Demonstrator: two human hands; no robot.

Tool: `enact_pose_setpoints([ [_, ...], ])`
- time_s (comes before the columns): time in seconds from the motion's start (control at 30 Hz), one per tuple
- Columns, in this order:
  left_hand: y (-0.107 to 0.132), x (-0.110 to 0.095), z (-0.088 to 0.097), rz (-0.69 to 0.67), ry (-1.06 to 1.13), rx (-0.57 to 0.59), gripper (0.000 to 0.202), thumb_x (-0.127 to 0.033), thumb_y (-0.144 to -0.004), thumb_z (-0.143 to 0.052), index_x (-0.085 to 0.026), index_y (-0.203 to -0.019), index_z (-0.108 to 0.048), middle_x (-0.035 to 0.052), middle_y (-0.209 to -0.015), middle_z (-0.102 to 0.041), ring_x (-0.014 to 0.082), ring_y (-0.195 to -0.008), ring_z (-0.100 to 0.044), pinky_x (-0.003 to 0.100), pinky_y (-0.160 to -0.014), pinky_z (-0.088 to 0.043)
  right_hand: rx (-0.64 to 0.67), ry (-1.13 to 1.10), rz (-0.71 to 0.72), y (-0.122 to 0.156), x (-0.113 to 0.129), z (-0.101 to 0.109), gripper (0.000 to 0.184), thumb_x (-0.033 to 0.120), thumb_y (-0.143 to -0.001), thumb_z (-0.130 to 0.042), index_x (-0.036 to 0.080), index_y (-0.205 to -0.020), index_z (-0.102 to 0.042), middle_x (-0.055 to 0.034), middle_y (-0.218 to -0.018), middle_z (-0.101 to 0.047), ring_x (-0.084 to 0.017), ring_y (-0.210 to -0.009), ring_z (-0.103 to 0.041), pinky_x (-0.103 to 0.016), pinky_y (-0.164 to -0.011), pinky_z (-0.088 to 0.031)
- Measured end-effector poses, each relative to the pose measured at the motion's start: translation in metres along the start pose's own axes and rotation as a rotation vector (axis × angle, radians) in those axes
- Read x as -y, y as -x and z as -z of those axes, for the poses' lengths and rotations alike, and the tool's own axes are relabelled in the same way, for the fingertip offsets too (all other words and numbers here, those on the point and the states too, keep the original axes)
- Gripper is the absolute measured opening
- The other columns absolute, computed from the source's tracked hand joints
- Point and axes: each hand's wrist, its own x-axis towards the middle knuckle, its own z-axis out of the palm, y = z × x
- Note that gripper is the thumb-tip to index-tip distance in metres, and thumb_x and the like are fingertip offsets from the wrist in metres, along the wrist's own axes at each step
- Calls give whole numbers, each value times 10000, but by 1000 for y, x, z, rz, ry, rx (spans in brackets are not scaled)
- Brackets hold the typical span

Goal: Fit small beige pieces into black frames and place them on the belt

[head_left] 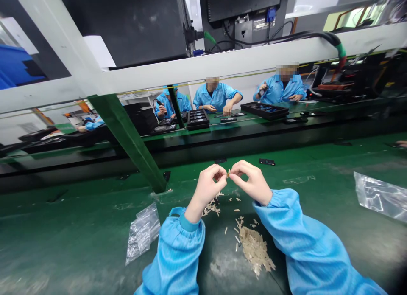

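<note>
My left hand (211,182) and my right hand (251,180) meet above the green bench, fingertips pinched close together. Between them is a small yellowish strip (228,173), too small to name closely; both hands grip it. Below my right forearm lies a heap of small beige strips (254,248) on the bench. A smaller scatter of similar pieces (211,208) lies under my left hand, partly hidden by it. A few single strips lie between the two groups.
Clear plastic bags lie at left (143,231) and right (380,195). A green post (130,144) rises left of my hands. Small black parts (267,162) lie near the bench's far edge. Beyond, several people in blue smocks sit by black trays (265,110). Monitors (127,23) hang above.
</note>
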Motion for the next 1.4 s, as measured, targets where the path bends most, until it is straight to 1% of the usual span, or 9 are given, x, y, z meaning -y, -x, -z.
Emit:
enact_pose_setpoints([
  [0.2, -1, -4, 2, -43, -63, 27, 106, -91, -709, -511, -168, -638, -528, -27, -629, -495, 101, -589, -468, 218, -586, -381, 64, 41, 46, 0, -2, 2, 142, 143, -818, -548, 182, -684, -573, -37, -714, -614, -149, -655, -574, -273, -606, -479],
  [0.4, -2, -3, 4, -41, -65, 54, 100, -98, -691, -503, -171, -624, -517, -29, -616, -492, 103, -583, -467, 222, -581, -373, 132, -12, 70, -1, -4, 5, 144, 153, -833, -546, 173, -697, -588, -34, -710, -609, -138, -641, -576, -258, -598, -475],
  [0.57, -3, 0, 9, 85, 64, 56, 49, -134, -663, -511, -169, -629, -511, -26, -627, -498, 107, -604, -457, 229, -589, -362, 119, -18, 34, -4, -6, 12, 159, 160, -849, -518, 175, -696, -562, -38, -718, -601, -146, -661, -573, -267, -614, -469],
  [0.63, -4, 1, 11, 166, 184, 63, 32, -166, -652, -525, -165, -624, -509, -30, -611, -486, 102, -590, -438, 229, -582, -352, 116, -26, 33, -4, -5, 15, 174, 162, -851, -508, 177, -680, -539, -37, -707, -588, -144, -659, -561, -269, -620, -465],
  [0.77, -6, 1, 12, 308, 457, 82, 67, -213, -627, -550, -156, -613, -516, -39, -579, -467, 84, -554, -414, 220, -559, -332, 187, 11, 113, -2, 0, 15, 270, 181, -890, -456, 183, -622, -489, -22, -638, -540, -128, -601, -514, -259, -579, -433],
  [0.9, -5, -1, 10, 425, 636, 130, 80, -209, -596, -577, -145, -619, -535, -37, -573, -472, 74, -541, -420, 211, -546, -319, 132, 67, 196, -1, 6, 10, 245, 174, -862, -495, 194, -622, -447, -11, -628, -506, -129, -591, -485, -261, -562, -418],
  [1.03, -4, -3, 8, 472, 726, 181, 82, -196, -578, -589, -136, -603, -539, -39, -552, -462, 64, -519, -409, 210, -538, -310, 65, 63, 240, -1, 8, 8, 109, 113, -805, -530, 197, -746, -491, -18, -725, -513, -139, -661, -515, -261, -598, -451],
  [1.13, -4, -6, 8, 486, 750, 215, 82, -200, -583, -588, -136, -598, -539, -41, -528, -455, 59, -497, -388, 215, -532, -305, 46, 95, 272, 0, 8, 8, 114, 87, -807, -515, 198, -818, -540, -32, -789, -518, -145, -704, -532, -265, -626, -468],
  [1.4, -4, -5, 6, 483, 737, 244, 98, -205, -598, -620, -137, -604, -550, -40, -552, -472, 54, -503, -397, 207, -519, -304, 9, 123, 249, -1, 9, 9, 143, 91, -810, -478, 207, -747, -532, -27, -764, -505, -143, -677, -526, -271, -611, -461],
])
